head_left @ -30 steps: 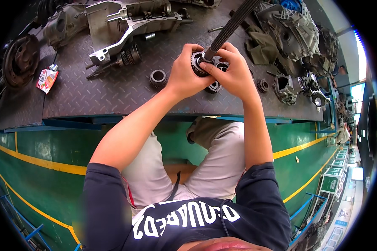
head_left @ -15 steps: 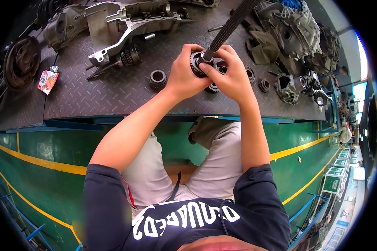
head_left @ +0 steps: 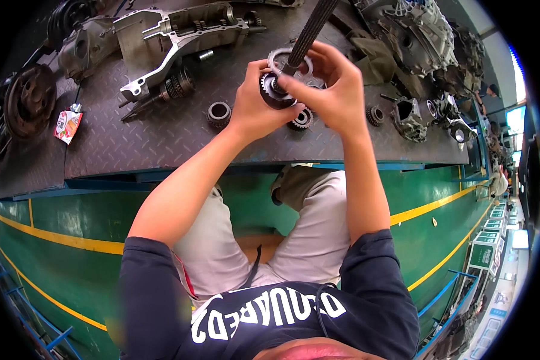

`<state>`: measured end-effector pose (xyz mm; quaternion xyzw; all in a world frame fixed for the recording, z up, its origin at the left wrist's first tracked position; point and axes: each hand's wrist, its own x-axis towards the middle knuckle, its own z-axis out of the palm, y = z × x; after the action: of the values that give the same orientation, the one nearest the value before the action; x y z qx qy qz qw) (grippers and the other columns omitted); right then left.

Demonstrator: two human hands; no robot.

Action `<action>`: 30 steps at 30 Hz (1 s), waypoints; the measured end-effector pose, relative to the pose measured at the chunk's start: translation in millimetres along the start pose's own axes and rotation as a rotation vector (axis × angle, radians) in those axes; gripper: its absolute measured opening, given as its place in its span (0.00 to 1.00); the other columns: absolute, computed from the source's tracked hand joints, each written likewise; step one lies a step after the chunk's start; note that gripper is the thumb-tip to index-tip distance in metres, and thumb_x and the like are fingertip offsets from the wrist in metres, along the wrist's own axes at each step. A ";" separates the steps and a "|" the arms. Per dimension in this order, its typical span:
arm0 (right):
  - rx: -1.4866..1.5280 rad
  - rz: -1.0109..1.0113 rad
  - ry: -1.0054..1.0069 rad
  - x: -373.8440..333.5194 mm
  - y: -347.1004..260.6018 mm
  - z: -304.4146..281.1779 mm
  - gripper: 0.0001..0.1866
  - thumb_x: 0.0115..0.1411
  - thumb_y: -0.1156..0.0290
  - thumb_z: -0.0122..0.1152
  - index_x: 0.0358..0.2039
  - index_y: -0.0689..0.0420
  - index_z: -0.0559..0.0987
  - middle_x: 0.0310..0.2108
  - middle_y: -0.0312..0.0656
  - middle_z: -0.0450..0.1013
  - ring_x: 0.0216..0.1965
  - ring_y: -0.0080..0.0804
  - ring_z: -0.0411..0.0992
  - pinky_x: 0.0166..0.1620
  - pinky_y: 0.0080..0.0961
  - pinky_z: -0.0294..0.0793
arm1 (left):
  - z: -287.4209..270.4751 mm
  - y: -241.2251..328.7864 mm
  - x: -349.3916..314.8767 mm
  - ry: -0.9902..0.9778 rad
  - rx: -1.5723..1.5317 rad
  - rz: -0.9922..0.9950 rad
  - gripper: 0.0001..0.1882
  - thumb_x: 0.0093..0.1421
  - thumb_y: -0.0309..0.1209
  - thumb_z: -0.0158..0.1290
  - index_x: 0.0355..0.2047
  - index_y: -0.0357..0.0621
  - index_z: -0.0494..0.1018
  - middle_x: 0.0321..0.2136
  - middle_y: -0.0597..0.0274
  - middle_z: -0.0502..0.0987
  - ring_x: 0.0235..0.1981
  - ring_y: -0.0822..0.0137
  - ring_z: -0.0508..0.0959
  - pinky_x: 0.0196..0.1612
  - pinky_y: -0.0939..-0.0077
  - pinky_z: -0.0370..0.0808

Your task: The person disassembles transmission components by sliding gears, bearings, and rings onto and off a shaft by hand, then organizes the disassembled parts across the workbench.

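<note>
A long dark splined shaft (head_left: 313, 31) stands tilted over the workbench, its upper end leaning to the right and away. My left hand (head_left: 252, 102) is wrapped round a toothed gear (head_left: 275, 91) at the lower end of the shaft. Above that gear, a thin pale metal ring (head_left: 272, 60) encircles the shaft. My right hand (head_left: 337, 87) is curled at the ring's right side, thumb against the shaft's lower part and fingers behind the ring. Part of the grip is hidden. Just under my hands sits a small gear (head_left: 303, 119) on the bench.
A gear collar (head_left: 219, 113) stands left of my hands, a smaller gear (head_left: 375, 116) right of them. An open gearbox housing (head_left: 180, 45) and a gear shaft (head_left: 173, 89) lie at the back left. Castings (head_left: 411, 39) crowd the back right. A red-white packet (head_left: 68, 125) lies left.
The pale ring now shows apart from the gear, higher along the shaft. My right hand has opened wider and lifted with it. Shaft and gear have shifted slightly left in view.
</note>
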<state>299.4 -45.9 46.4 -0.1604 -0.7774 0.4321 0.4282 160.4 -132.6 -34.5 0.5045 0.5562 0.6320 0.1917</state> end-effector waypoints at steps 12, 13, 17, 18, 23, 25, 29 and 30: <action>0.149 0.051 0.422 62.4 -56.1 -38.0 0.26 0.67 0.68 0.69 0.62 0.66 0.78 0.49 0.41 0.82 0.47 0.27 0.81 0.50 0.24 0.80 | 7.4 -0.8 4.1 -0.042 0.058 0.032 0.39 0.47 0.33 0.79 0.56 0.41 0.69 0.46 0.55 0.81 0.49 0.64 0.83 0.56 0.69 0.79; 0.278 -0.133 0.500 59.0 -48.9 -33.6 0.22 0.68 0.69 0.67 0.59 0.66 0.79 0.46 0.40 0.82 0.46 0.27 0.80 0.51 0.24 0.80 | 10.5 -3.3 5.3 -0.027 0.078 0.065 0.38 0.48 0.32 0.78 0.56 0.42 0.69 0.45 0.56 0.81 0.48 0.65 0.83 0.56 0.69 0.79; 0.215 -0.414 0.542 83.2 -56.6 -69.9 0.16 0.73 0.71 0.62 0.56 0.65 0.79 0.43 0.38 0.81 0.42 0.23 0.79 0.47 0.22 0.78 | 18.2 0.6 6.8 -0.037 -0.026 -0.020 0.37 0.47 0.29 0.77 0.55 0.41 0.69 0.43 0.59 0.82 0.45 0.68 0.83 0.54 0.71 0.79; 0.211 -0.416 0.550 88.8 -44.1 -79.3 0.16 0.73 0.71 0.62 0.56 0.65 0.79 0.43 0.38 0.81 0.42 0.23 0.79 0.47 0.22 0.78 | 18.7 -0.5 7.4 -0.045 -0.027 -0.017 0.37 0.47 0.29 0.77 0.55 0.41 0.69 0.43 0.59 0.82 0.45 0.68 0.83 0.54 0.71 0.79; -0.359 -0.138 0.496 33.6 66.6 -91.3 0.28 0.57 0.66 0.82 0.56 0.63 0.83 0.45 0.38 0.82 0.43 0.24 0.79 0.49 0.20 0.78 | 19.3 -6.6 6.4 0.056 -0.040 -0.008 0.37 0.48 0.28 0.77 0.54 0.39 0.68 0.43 0.58 0.81 0.44 0.70 0.82 0.53 0.73 0.79; -0.558 -0.068 0.416 0.1 119.9 -92.8 0.31 0.50 0.62 0.84 0.53 0.64 0.85 0.47 0.48 0.84 0.47 0.36 0.83 0.52 0.30 0.81 | 23.0 -7.9 8.4 0.056 -0.121 -0.014 0.37 0.49 0.28 0.78 0.55 0.38 0.67 0.44 0.58 0.80 0.45 0.70 0.81 0.52 0.73 0.80; -0.780 0.159 0.024 -10.7 125.5 -84.4 0.30 0.51 0.55 0.76 0.51 0.59 0.87 0.49 0.54 0.83 0.55 0.55 0.77 0.62 0.43 0.74 | 9.5 -16.5 10.1 0.150 -0.098 -0.011 0.35 0.50 0.31 0.76 0.53 0.40 0.68 0.43 0.58 0.80 0.44 0.68 0.82 0.51 0.70 0.80; -0.879 0.058 -0.032 -10.4 126.0 -84.5 0.29 0.56 0.61 0.76 0.56 0.63 0.84 0.54 0.54 0.82 0.56 0.47 0.80 0.61 0.37 0.76 | 7.9 -17.2 9.7 0.174 -0.051 0.031 0.35 0.50 0.31 0.77 0.52 0.39 0.67 0.42 0.59 0.80 0.43 0.69 0.81 0.51 0.71 0.80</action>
<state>358.3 65.3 -39.1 -0.3422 -0.8890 0.0748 0.2948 157.6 -115.6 -46.8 0.4513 0.5465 0.6903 0.1455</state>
